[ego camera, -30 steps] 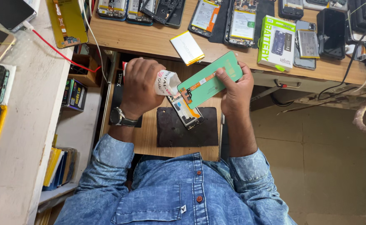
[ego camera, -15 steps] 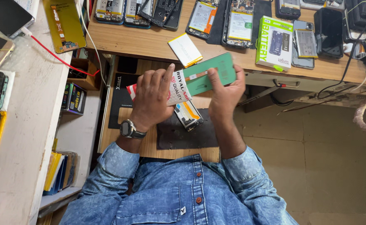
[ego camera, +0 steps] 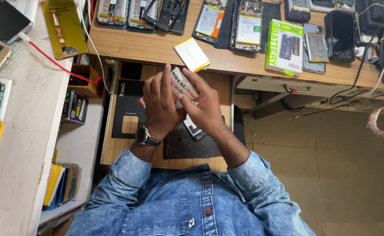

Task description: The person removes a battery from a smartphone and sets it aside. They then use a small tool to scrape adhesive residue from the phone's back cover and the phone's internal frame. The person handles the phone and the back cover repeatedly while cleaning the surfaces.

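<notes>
Head view: my left hand (ego camera: 161, 105) and right hand (ego camera: 207, 109) press together around a white packet (ego camera: 184, 85) with red and black print, fingers straight and closed on it, held above the pull-out shelf (ego camera: 113, 148). A phone (ego camera: 195, 130) lies on the black mat (ego camera: 187, 146) just under my right palm. Step in hand, as I judge it: handling the packet; the next move calls for a firm fingertip pinch at one edge.

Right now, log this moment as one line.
left hand: on white pack | right hand: on pack too | phone: under hands, over black mat | battery: on desk
</notes>
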